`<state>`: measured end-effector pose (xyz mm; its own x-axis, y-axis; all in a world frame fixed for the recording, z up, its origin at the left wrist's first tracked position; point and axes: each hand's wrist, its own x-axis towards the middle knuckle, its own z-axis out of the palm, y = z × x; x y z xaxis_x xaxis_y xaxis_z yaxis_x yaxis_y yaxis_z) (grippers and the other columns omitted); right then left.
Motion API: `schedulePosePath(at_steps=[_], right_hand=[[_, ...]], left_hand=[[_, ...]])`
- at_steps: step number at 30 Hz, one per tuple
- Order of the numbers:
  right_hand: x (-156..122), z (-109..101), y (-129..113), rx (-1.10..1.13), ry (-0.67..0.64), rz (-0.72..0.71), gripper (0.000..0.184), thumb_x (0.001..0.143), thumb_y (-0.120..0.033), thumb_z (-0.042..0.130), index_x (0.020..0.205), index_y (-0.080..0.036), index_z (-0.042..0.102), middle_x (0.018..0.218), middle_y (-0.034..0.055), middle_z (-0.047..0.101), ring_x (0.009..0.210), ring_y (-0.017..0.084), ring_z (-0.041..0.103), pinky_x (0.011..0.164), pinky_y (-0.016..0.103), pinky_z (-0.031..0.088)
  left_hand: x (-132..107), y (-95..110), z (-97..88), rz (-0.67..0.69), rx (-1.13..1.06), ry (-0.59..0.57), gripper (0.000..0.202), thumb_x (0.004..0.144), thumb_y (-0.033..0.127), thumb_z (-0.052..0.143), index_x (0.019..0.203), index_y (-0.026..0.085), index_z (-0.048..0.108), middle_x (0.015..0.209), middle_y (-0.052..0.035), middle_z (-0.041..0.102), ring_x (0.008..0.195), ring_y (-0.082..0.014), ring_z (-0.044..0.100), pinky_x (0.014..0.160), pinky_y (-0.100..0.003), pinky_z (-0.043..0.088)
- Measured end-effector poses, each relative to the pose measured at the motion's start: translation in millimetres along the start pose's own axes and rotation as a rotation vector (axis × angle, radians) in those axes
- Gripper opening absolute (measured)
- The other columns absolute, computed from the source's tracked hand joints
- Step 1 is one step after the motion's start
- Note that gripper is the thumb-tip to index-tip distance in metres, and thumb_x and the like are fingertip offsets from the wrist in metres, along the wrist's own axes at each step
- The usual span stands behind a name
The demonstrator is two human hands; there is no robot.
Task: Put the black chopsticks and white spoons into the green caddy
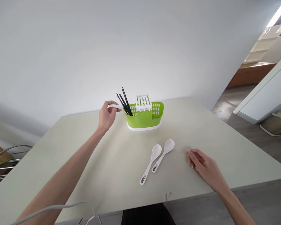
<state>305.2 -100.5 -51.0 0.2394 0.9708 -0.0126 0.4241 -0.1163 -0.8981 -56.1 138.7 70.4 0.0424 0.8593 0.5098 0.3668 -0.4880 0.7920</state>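
My left hand (107, 116) reaches out to the left end of a green cutlery caddy (144, 117) and pinches the handle of a white spoon (115, 107) at its rim. Several black chopsticks (124, 101) stand in that same left compartment. A white slotted insert (143, 102) sits in the caddy's middle. Two more white spoons (151, 163) (163, 154) lie side by side on the table in front of the caddy, bowls away from me. My right hand (202, 166) rests on the table just right of them, fingers loosely curled and holding nothing.
The pale table (84, 162) stands against a white wall. A metal chair frame (4, 159) is at the far left. A white cable (61, 207) crosses the near edge. Floor and a doorway lie to the right.
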Motion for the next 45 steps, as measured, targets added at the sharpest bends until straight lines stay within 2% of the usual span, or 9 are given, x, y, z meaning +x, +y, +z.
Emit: schedulePosePath(at_steps=[15, 18, 21, 25, 31, 35, 38, 41, 45], right_hand=[[0.6, 0.6, 1.9, 0.010, 0.007, 0.012, 0.048, 0.100, -0.069, 0.050, 0.094, -0.025, 0.067, 0.068, 0.0017, 0.065, 0.060, 0.017, 0.059, 0.058, 0.028, 0.047], [0.4, 0.1, 3.6, -0.003, -0.004, 0.007, 0.049, 0.099, -0.070, 0.050, 0.093, -0.025, 0.068, 0.067, 0.0019, 0.065, 0.059, 0.017, 0.059, 0.057, 0.028, 0.047], [-0.5, 1.2, 4.0, -0.029, 0.007, 0.000, 0.049, 0.099, -0.071, 0.050, 0.091, -0.025, 0.067, 0.067, 0.0017, 0.065, 0.059, 0.017, 0.059, 0.058, 0.028, 0.047], [-1.2, 3.4, 3.5, -0.075, 0.018, -0.006, 0.049, 0.100, -0.070, 0.049, 0.088, -0.026, 0.065, 0.066, 0.0011, 0.064, 0.059, 0.017, 0.058, 0.059, 0.029, 0.047], [1.0, 3.6, 2.4, -0.126, -0.006, 0.028, 0.048, 0.098, -0.070, 0.050, 0.085, -0.026, 0.065, 0.068, 0.0006, 0.064, 0.061, 0.017, 0.057, 0.062, 0.028, 0.047], [2.0, 6.9, -1.3, -0.179, 0.002, 0.026, 0.050, 0.096, -0.071, 0.049, 0.083, -0.026, 0.064, 0.068, 0.0007, 0.064, 0.060, 0.017, 0.056, 0.061, 0.029, 0.047], [2.6, 10.3, -1.7, -0.221, 0.017, 0.020, 0.050, 0.096, -0.072, 0.048, 0.082, -0.026, 0.064, 0.067, 0.0007, 0.063, 0.058, 0.017, 0.055, 0.059, 0.029, 0.046], [2.9, 11.9, -0.5, -0.232, 0.031, 0.012, 0.050, 0.096, -0.072, 0.049, 0.082, -0.026, 0.065, 0.066, 0.0009, 0.063, 0.057, 0.018, 0.055, 0.057, 0.028, 0.046], [2.3, 11.1, 0.6, -0.216, 0.025, 0.006, 0.050, 0.096, -0.071, 0.049, 0.083, -0.026, 0.066, 0.067, 0.0012, 0.065, 0.057, 0.017, 0.055, 0.056, 0.027, 0.046]], left_hand=[[9.2, -18.8, 3.0, 0.164, 0.180, -0.252, 0.026, 0.087, 0.016, 0.049, 0.105, 0.022, 0.066, 0.118, -0.0068, 0.067, 0.081, -0.0149, 0.069, 0.078, -0.032, 0.056], [3.6, -20.4, -0.4, 0.142, 0.172, -0.198, 0.030, 0.087, 0.016, 0.051, 0.115, 0.023, 0.061, 0.133, -0.0090, 0.059, 0.074, -0.0111, 0.067, 0.073, -0.031, 0.056], [-7.1, -28.6, -8.6, 0.029, 0.147, -0.055, 0.043, 0.085, 0.016, 0.055, 0.127, 0.025, 0.049, 0.143, -0.0106, 0.051, 0.077, -0.0104, 0.067, 0.065, -0.027, 0.055], [-32.2, -51.2, -25.6, -0.142, 0.093, 0.133, 0.037, 0.084, 0.018, 0.055, 0.119, 0.025, 0.044, 0.141, -0.0105, 0.052, 0.074, -0.0101, 0.063, 0.057, -0.025, 0.051], [-90.5, -90.8, -49.6, -0.364, 0.056, 0.149, 0.034, 0.081, 0.023, 0.056, 0.114, 0.024, 0.050, 0.127, -0.0071, 0.061, 0.067, -0.0101, 0.061, 0.056, -0.025, 0.047], [-112.3, -103.7, -57.3, -0.447, 0.036, 0.178, 0.026, 0.082, 0.027, 0.056, 0.108, 0.024, 0.057, 0.116, -0.0047, 0.065, 0.059, -0.0093, 0.057, 0.054, -0.026, 0.044], [-110.1, -99.0, -55.8, -0.420, 0.030, 0.140, 0.022, 0.085, 0.034, 0.058, 0.104, 0.024, 0.058, 0.107, -0.0029, 0.066, 0.062, -0.0109, 0.059, 0.055, -0.026, 0.044], [-92.0, -78.3, -47.1, -0.338, 0.078, 0.079, 0.023, 0.089, 0.039, 0.060, 0.106, 0.023, 0.059, 0.096, -0.0019, 0.067, 0.067, -0.0135, 0.061, 0.059, -0.026, 0.047], [-48.3, -34.7, -22.8, -0.085, 0.221, 0.068, 0.021, 0.096, 0.039, 0.057, 0.109, 0.022, 0.061, 0.111, -0.0073, 0.070, 0.082, -0.0173, 0.064, 0.072, -0.031, 0.052]])
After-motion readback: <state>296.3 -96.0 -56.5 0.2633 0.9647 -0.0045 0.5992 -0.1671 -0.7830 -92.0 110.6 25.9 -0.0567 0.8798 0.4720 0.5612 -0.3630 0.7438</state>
